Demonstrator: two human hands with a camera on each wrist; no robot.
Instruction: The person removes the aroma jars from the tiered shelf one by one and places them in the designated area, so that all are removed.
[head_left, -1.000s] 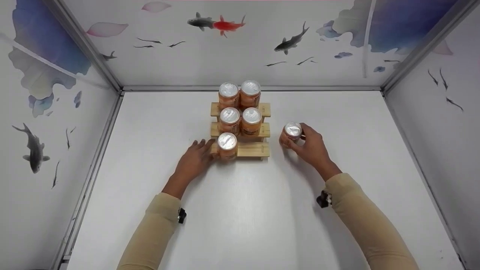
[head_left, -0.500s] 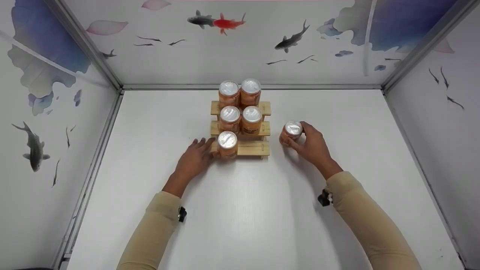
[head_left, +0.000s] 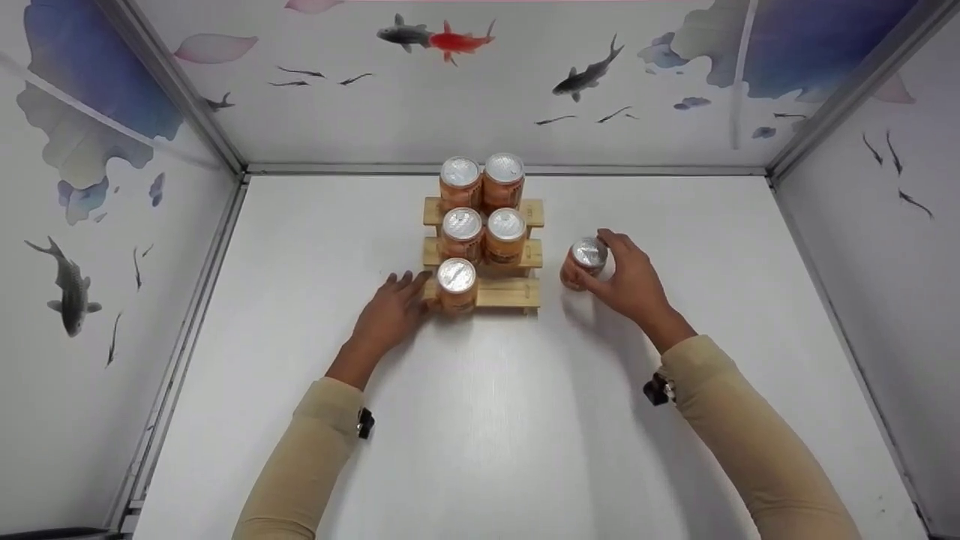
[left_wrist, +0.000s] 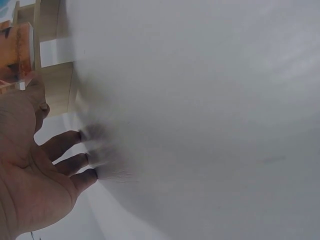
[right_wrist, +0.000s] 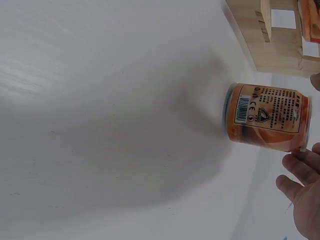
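Note:
My right hand [head_left: 631, 277] pinches an orange drink can [right_wrist: 267, 117] with a silver lid between thumb and fingers, at the lid end. This can is right of the wooden step rack [head_left: 508, 293], and its shadow falls on the table below it. At the rack's left end, my left hand [head_left: 386, 315] holds the lowest step with thumb and index finger; its other fingers [left_wrist: 65, 145] reach down to the table. One can [head_left: 457, 289] stands on the left of the lowest step. Two cans [head_left: 506, 240] stand on the middle step, two more [head_left: 502, 180] on the top one.
The white table [head_left: 480, 420] is enclosed by panels printed with fish and lotus leaves. The back panel [head_left: 322, 127] rises close behind the rack. Black wrist cameras [head_left: 660, 390] sit at both sleeve cuffs.
The can in my right hand has risen slightly and tilted, its shadow now apart beneath it. My left hand and the cans on the rack stay put; the head view has shifted a little.

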